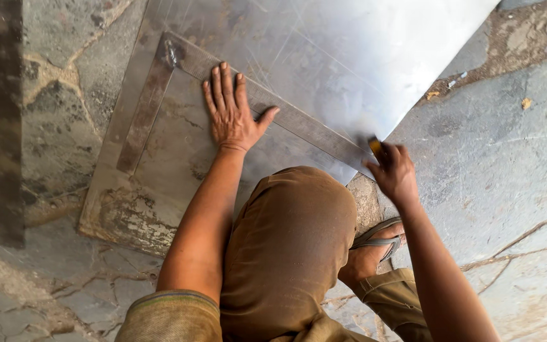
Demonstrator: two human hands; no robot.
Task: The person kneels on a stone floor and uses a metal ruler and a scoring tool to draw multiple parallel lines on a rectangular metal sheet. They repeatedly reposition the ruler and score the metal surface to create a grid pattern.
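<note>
Stone floor (508, 164) underneath everything, cracked and uneven, and on it lies a big metal sheet (324, 57), shiny at the far end, rusty and flaking near the corner closest to the person. On the sheet sits a steel square (286, 114), one arm running up the left side, the long arm slanting down toward the sheet's right edge.

The left hand (230, 114) is spread flat, fingers wide, pressing on the square's long arm. The right hand (392, 171) is closed around a small marking tool with a yellowish tip (373, 144), right at the far end of that long arm, at the sheet's edge.

Risks from here, as I judge them: the left hand presses well away from the tool, so the square's free end could pivot under sideways pressure and throw the line off. The sheet rests on rough stone and could rock. The tool works right at the edge, so a slip could run the right hand across sharp metal. A sandalled foot (375, 244) sits just beside that edge too.
</note>
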